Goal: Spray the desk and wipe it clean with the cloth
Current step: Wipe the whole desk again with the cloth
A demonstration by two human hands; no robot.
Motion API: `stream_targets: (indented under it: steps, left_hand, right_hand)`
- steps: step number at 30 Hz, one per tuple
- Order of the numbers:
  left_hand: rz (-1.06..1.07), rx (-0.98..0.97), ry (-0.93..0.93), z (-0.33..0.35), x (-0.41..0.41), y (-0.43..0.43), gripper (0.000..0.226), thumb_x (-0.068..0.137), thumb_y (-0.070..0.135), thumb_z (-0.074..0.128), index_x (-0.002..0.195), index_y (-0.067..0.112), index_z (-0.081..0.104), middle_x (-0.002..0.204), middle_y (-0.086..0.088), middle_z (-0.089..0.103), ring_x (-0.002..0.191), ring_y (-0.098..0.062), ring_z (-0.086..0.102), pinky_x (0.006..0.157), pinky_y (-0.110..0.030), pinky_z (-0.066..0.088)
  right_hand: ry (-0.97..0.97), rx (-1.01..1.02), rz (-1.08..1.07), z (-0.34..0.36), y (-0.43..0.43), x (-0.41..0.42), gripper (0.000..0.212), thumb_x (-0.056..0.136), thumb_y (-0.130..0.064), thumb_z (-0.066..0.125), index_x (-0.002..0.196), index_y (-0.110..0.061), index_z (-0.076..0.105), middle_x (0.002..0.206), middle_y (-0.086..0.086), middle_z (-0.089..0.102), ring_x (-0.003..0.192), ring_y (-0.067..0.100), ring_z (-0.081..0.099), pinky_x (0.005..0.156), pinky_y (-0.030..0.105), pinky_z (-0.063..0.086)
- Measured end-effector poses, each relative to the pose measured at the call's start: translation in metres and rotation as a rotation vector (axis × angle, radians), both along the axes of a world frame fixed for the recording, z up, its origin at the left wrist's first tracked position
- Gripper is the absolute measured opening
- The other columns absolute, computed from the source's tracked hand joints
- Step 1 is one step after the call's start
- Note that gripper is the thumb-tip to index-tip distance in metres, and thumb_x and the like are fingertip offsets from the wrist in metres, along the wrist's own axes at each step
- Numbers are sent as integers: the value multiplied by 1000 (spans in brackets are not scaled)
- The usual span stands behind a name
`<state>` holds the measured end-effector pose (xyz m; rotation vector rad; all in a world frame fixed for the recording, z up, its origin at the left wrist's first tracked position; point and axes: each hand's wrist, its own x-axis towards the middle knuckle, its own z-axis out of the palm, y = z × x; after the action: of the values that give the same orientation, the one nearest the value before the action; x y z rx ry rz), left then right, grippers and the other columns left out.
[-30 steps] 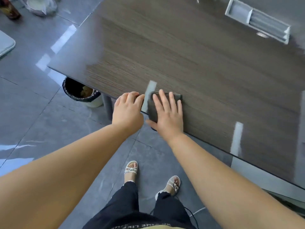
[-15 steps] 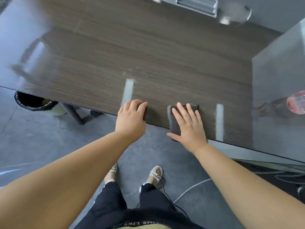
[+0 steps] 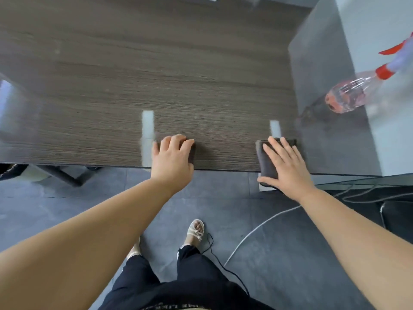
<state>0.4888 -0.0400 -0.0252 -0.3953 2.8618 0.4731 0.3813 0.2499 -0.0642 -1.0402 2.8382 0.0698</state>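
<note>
The right hand (image 3: 288, 166) lies flat on the grey cloth (image 3: 267, 162), fingers straight and slightly spread, palm pressing down; it does not clutch the fabric. The cloth is folded into a thick pad at the near edge of the dark wood-grain counter (image 3: 156, 74), and its near end hangs past that edge under the heel of the hand.

The left hand (image 3: 173, 157) is at 9 o'clock from the cloth, well apart from it, on the same near edge. Its fingers are loosely bent with the tips on the wood, and it holds nothing. The thumb is hidden, so whether it hooks under the edge cannot be told.

At 2 o'clock from the right hand a clear spray bottle (image 3: 348, 95) with a red collar and red trigger stands on the pale grey surface (image 3: 324, 52) next to the wood top. The bottle is blurred; it looks pink low down, and how full it is cannot be told.

Toward 6 o'clock are grey floor tiles (image 3: 67, 209), a foot in a pale sandal (image 3: 196, 230), black trousers (image 3: 196, 276), and a white cable (image 3: 257, 229) curving over the floor.
</note>
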Motion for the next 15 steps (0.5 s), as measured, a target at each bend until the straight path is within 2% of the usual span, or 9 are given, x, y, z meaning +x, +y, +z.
stream_targets:
  steps: [1, 3, 5, 7, 9, 11, 13, 15]
  left_hand:
    - [-19, 3, 0, -1, -3, 5, 59, 86, 22, 51, 143, 24, 34, 147, 0, 30, 136, -27, 23, 115, -47, 12]
    - [-52, 15, -3, -1, -10, 15, 59, 86, 22, 51, 143, 24, 34, 147, 0, 30, 136, -26, 23, 116, -48, 11]
    - [-63, 16, -10, -1, -16, 22, 59, 86, 22, 51, 143, 24, 34, 147, 1, 30, 136, -26, 22, 116, -48, 10]
    - [-43, 9, -8, 0, -20, 24, 59, 85, 20, 52, 141, 22, 36, 146, 0, 32, 135, -27, 23, 114, -48, 11]
    - [-7, 9, 17, 0, -25, 27, 56, 82, 17, 53, 137, 18, 42, 143, -1, 37, 133, -29, 27, 112, -44, 15]
    - [-1, 5, 27, 0, -30, 31, 55, 81, 15, 54, 135, 17, 45, 142, -4, 39, 132, -31, 29, 112, -44, 17]
    - [-44, -9, 25, 0, -37, 40, 55, 81, 16, 54, 135, 18, 45, 142, -5, 39, 131, -32, 30, 113, -45, 17]
    - [-103, -2, 13, 1, -47, 55, 55, 82, 17, 53, 137, 19, 44, 143, -4, 37, 133, -31, 28, 115, -44, 15]
  right_hand:
    - [-15, 9, -40, 2, 6, 0, 89, 75, -72, 41, 145, -19, 26, 154, 7, 29, 141, 31, 21, 110, 55, 25]
    - [-21, -7, -55, 1, -7, 7, 90, 76, -69, 48, 146, -16, 30, 154, 9, 29, 141, 34, 23, 110, 55, 23]
    - [2, -72, 39, -1, -46, 15, 92, 72, -64, 64, 144, -15, 36, 153, 9, 32, 140, 36, 27, 109, 56, 25]
    - [31, -136, 179, -2, -88, 23, 90, 70, -61, 68, 143, -15, 40, 152, 8, 34, 139, 37, 31, 109, 57, 26]
    - [-10, -158, 247, -4, -103, 24, 88, 73, -62, 65, 144, -18, 38, 154, 5, 32, 140, 35, 28, 112, 54, 21]
    - [-23, -127, 284, -3, -83, 14, 86, 74, -63, 60, 145, -20, 36, 154, 3, 30, 141, 33, 26, 113, 50, 17]
    - [-31, -70, 222, -2, -34, -1, 85, 76, -67, 50, 146, -21, 33, 154, 2, 30, 141, 31, 26, 112, 49, 17]
    - [-70, -19, 81, 3, 25, -18, 91, 75, -74, 37, 149, -22, 24, 157, 0, 21, 144, 29, 18, 114, 53, 18]
